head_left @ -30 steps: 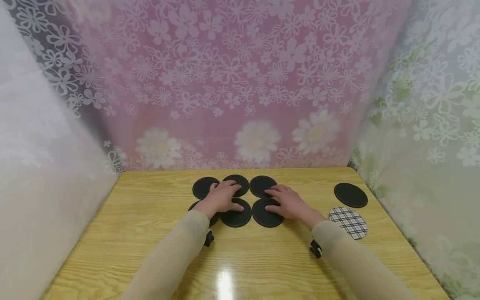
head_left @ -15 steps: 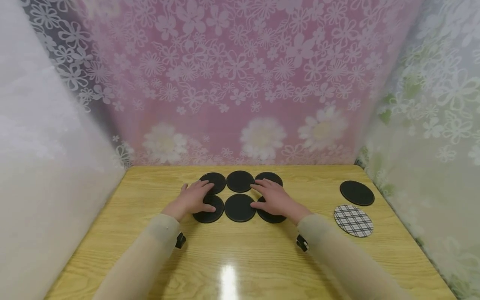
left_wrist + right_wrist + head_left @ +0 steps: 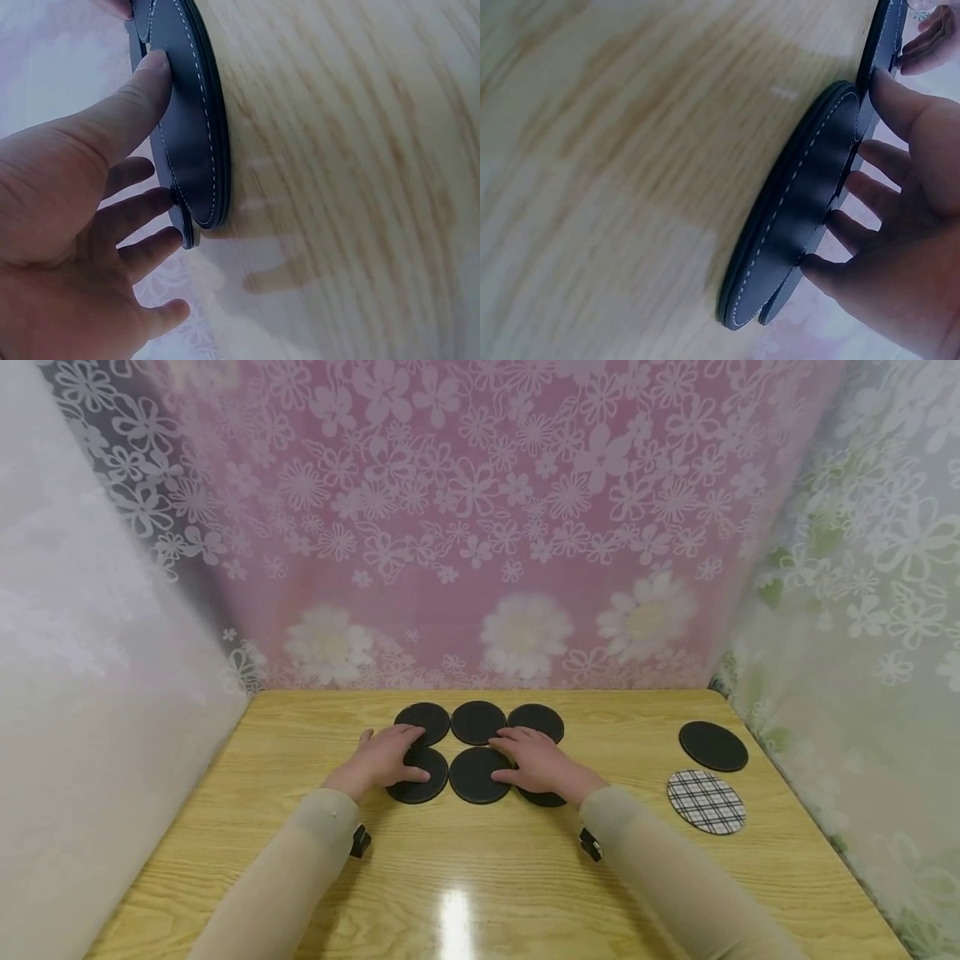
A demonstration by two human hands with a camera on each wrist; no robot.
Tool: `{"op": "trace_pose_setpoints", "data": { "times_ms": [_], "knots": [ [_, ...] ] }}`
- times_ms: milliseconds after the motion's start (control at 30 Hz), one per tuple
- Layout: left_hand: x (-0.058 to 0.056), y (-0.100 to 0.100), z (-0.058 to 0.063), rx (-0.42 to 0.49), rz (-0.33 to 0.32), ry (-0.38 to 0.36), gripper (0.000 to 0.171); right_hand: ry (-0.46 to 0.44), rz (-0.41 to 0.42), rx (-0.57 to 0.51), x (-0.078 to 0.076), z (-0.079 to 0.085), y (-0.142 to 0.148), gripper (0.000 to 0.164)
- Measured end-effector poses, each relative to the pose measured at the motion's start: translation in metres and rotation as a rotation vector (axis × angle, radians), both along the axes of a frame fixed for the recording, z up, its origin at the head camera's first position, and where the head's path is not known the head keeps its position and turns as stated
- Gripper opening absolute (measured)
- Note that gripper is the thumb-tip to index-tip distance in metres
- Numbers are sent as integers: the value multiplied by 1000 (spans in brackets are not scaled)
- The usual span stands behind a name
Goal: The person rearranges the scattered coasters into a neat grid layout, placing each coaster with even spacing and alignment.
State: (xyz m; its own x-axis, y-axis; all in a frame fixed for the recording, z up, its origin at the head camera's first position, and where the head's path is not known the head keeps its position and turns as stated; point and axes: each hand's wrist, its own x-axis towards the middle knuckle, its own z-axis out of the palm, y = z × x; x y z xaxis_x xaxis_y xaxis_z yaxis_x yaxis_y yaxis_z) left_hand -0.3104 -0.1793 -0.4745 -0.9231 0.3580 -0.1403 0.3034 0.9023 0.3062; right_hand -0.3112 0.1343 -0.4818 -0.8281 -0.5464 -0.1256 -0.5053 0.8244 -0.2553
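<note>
Six black round coasters lie in two rows of three on the wooden table [image 3: 480,877]. My left hand [image 3: 393,752] lies flat over the left pair, fingers on the back left coaster [image 3: 427,720] and thumb on the front left coaster [image 3: 420,781]. My right hand [image 3: 525,756] rests flat on the front right coaster [image 3: 546,797], covering most of it, with its thumb at the edge of the front middle coaster [image 3: 474,775]. The left wrist view shows straight fingers and a thumb [image 3: 142,90] against a stitched coaster [image 3: 191,142]. In the right wrist view, spread fingers [image 3: 889,161] press a coaster [image 3: 795,217].
A separate black coaster [image 3: 713,746] and a plaid coaster [image 3: 706,802] lie near the table's right edge. Flowered curtains close in the back and both sides. Bare wood stretches in front of the coasters and at the far left.
My left hand has moved from the middle coasters to the left pair. My right hand has shifted a little left, and the front right coaster now sits closer to the middle one.
</note>
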Motion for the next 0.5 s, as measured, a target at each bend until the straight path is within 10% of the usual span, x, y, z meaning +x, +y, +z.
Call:
{"op": "trace_pose_setpoints", "data": {
  "times_ms": [500],
  "knots": [
    [1, 2, 1, -10, -2, 0, 86, -2, 5, -23, 0, -1, 0, 71]
  ]
}}
